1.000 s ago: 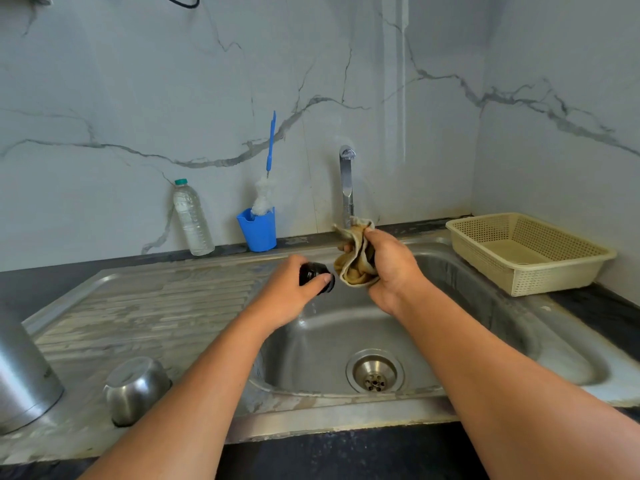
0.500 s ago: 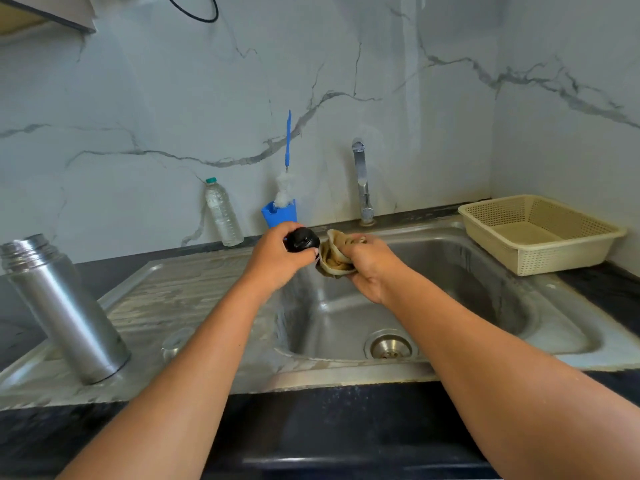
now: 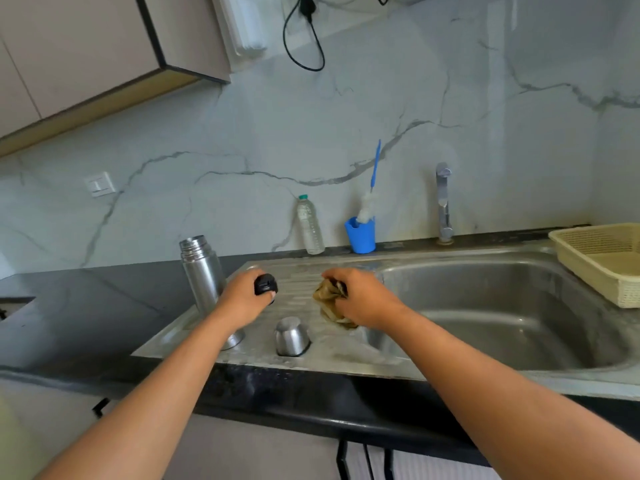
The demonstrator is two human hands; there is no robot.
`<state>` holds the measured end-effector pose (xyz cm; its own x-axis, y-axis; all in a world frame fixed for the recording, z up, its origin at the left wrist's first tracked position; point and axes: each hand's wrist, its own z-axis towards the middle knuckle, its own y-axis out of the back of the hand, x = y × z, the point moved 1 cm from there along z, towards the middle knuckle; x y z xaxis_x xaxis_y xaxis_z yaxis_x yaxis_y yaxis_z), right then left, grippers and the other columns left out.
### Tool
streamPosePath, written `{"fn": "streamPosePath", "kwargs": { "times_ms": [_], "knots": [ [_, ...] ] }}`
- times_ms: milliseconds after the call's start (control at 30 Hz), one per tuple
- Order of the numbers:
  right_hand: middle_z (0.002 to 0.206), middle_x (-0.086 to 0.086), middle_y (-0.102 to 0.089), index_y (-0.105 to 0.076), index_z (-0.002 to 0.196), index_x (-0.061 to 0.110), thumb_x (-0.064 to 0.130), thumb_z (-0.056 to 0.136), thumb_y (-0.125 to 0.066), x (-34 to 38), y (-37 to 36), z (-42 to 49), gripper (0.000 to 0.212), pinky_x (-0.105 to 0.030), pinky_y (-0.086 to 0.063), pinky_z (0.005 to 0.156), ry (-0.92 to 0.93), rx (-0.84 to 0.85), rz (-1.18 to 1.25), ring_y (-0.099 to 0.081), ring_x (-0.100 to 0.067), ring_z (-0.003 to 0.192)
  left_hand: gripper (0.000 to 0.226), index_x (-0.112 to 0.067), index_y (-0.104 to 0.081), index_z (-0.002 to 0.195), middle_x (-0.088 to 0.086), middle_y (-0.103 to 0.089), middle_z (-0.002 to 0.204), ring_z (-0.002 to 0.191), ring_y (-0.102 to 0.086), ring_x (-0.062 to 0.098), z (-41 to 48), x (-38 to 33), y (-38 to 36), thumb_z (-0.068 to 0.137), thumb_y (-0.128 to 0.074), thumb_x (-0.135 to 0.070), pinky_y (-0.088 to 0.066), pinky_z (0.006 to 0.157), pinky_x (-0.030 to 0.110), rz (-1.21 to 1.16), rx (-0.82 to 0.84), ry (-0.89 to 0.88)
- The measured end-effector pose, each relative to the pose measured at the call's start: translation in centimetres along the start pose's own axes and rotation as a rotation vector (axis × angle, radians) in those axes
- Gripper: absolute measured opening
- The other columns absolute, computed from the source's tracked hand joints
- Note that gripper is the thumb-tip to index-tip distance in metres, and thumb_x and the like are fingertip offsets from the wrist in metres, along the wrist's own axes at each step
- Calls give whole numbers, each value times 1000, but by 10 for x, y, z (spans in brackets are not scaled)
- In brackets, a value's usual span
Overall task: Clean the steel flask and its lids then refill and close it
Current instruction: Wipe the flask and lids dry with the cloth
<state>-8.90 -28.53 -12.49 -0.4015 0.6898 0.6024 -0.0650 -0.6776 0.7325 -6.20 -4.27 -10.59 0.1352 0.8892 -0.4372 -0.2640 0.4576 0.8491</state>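
Observation:
The open steel flask (image 3: 201,271) stands upright on the left end of the drainboard (image 3: 298,282). Just right of it, my left hand (image 3: 244,299) grips a small black inner lid (image 3: 265,285) above the drainboard. My right hand (image 3: 360,297) holds a crumpled tan cloth (image 3: 329,299) over the drainboard, near the basin's left rim. The steel cup lid (image 3: 292,336) sits upside down on the drainboard between my forearms, near the front edge.
The sink basin (image 3: 502,306) lies to the right, with the tap (image 3: 444,202) behind it. A cream plastic basket (image 3: 602,258) sits at the far right. A plastic water bottle (image 3: 309,225) and a blue cup (image 3: 361,235) with a brush stand by the wall. Black counter (image 3: 86,306) extends left.
Both hands have moved left, from over the basin to above the drainboard, still holding the black lid and the cloth. The view has swung left and up, so the whole flask shows.

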Motion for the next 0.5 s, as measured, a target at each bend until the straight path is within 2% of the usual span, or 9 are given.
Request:
{"fn": "streamPosePath", "kwargs": {
  "times_ms": [100,200,300,433,500],
  "knots": [
    [137,-5,-60,-51,147,22,9,94,-57,7,-7,6,55,-30,-49,96,10,-22,-39,-58,-24,123,42,-11,-61,133,12,-56,136,114,-56,26,-1,17,-6,95,-74,-20,-46,97,35,90,34,17],
    [137,-7,-57,-53,145,23,7,96,-56,10,-13,8,52,-28,-46,94,40,-23,-105,-56,-24,121,37,-12,-62,129,7,-58,125,103,-54,20,-4,30,-12,95,-74,-22,-46,91,32,147,77,6],
    [137,-5,-56,-53,144,25,7,95,-57,12,-15,8,52,-27,-46,94,42,-20,-138,-55,-23,121,32,-13,-64,123,4,-63,119,101,-60,21,-9,39,-16,95,-74,-23,-51,90,35,155,104,15],
    [125,1,-58,-61,135,23,5,93,-61,14,-15,5,46,-12,-36,83,73,-13,-147,-51,-9,102,31,-14,-65,122,4,-68,116,101,-64,22,-13,47,-20,94,-75,-24,-55,91,40,143,136,26],
    [117,6,-55,-63,132,24,4,92,-62,15,-17,3,45,-4,-34,72,82,-5,-152,-52,-6,98,34,-14,-65,124,5,-68,118,103,-64,23,-15,49,-23,94,-76,-25,-55,92,40,127,144,28]
  ]
}}
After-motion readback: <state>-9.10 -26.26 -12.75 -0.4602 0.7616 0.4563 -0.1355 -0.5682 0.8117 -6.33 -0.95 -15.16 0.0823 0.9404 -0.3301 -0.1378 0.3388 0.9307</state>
